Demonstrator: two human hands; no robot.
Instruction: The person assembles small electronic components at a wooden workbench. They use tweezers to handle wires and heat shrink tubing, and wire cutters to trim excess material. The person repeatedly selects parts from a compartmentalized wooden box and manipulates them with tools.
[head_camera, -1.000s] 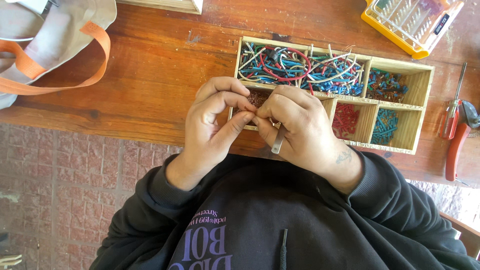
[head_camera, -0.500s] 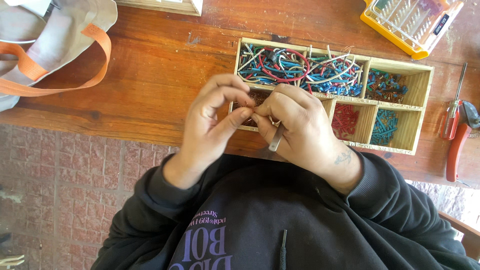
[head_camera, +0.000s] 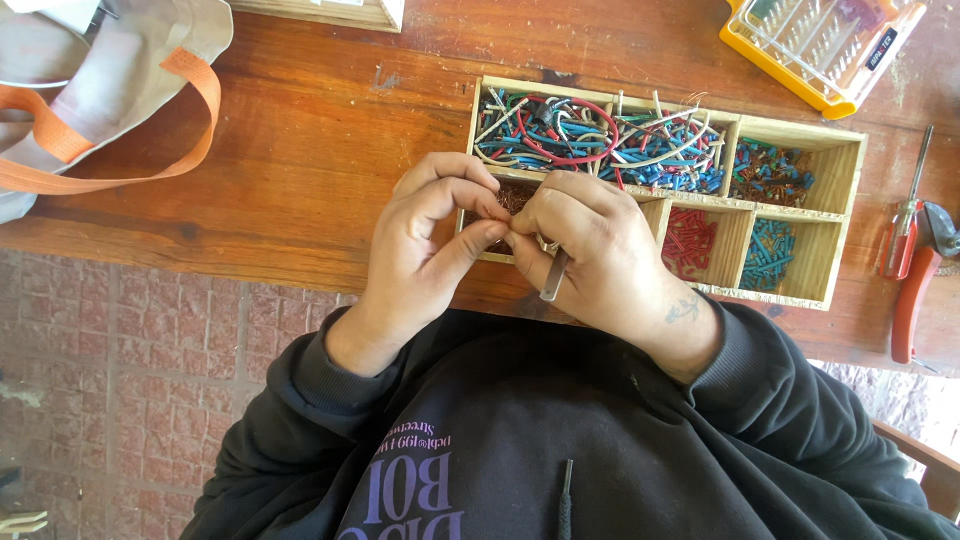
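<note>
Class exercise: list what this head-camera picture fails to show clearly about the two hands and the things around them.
- What the left hand and right hand pinch: hidden by fingertips.
- Metal tool: its upper end is buried in the right hand.
- Wooden tray: near-left compartment covered by hands.
- Yellow case, bag: cut by frame edge.

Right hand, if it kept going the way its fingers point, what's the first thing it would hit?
The right hand points at the left hand, whose fingers it already meets, so it would hit those first.

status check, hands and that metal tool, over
Left hand and right hand pinched together, fingertips meeting. Slim metal tool in right hand. Compartment box of wire pieces just beyond. Nothing blocking.
</note>
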